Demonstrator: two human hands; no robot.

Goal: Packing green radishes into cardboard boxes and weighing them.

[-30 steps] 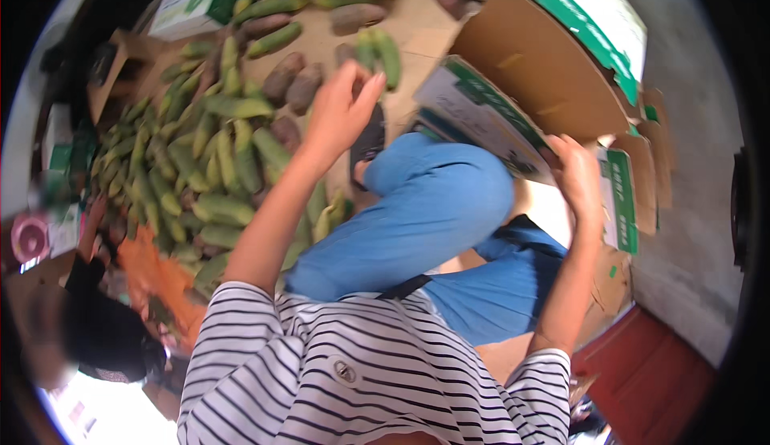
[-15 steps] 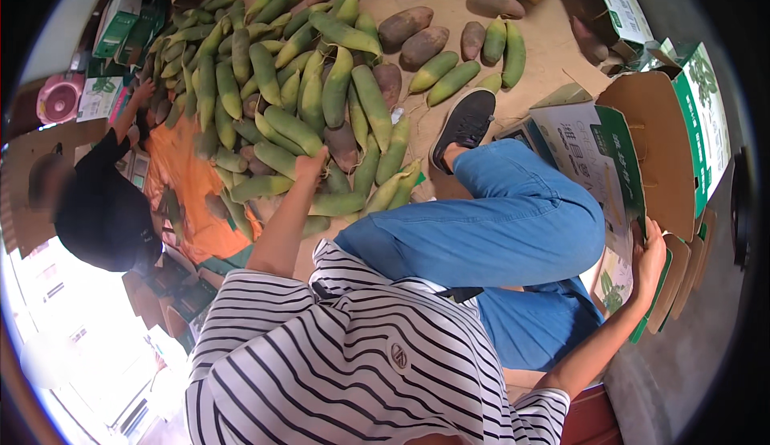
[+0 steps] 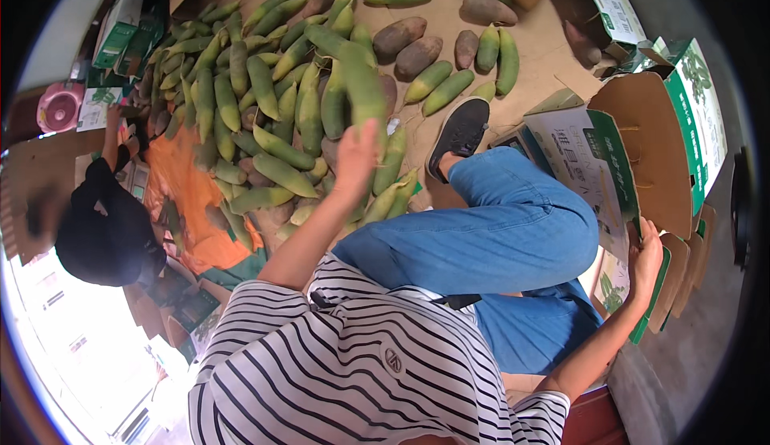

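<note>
Green radish pile (image 3: 263,85) at 10 o'clock, open carton (image 3: 654,150) toward 3.
Held radish (image 3: 365,90) at 12, motion-blurred, over the pile; left hand (image 3: 356,160) at 11, grip around its near end; right hand (image 3: 645,260) at 3, grip narrowed on carton rim.

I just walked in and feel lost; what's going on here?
A person in a striped shirt holds a blurred green radish in the left hand, over the radish pile. Their right hand grips the edge of an open cardboard box. At the picture's left, another person in black is beside an orange sheet.
</note>
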